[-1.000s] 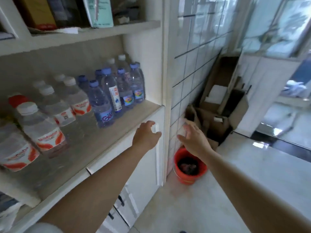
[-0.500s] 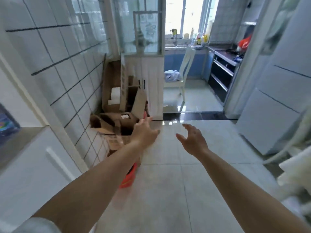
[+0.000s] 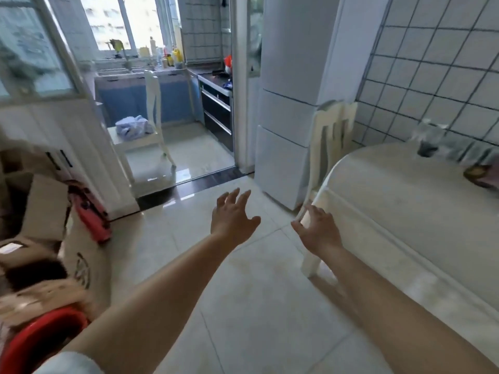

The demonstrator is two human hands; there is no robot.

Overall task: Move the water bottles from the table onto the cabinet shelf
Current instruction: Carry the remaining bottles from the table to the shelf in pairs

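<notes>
Both your hands empty, fingers spread: left hand (image 3: 232,217), right hand (image 3: 318,230), over floor. Surface (image 3: 405,201) lies right and ahead; right hand nearer its edge. Blurred clear shapes at far right, perhaps water bottles (image 3: 432,136); upright or lying, cannot tell.

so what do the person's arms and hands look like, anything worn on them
Both forearms are bare from elbow to wrist. The left hand and right hand wear no gloves, and no rings, watch or bands show. The only clothing in view is the edge of a pale, light grey-blue sleeve at the left upper arm.
</notes>
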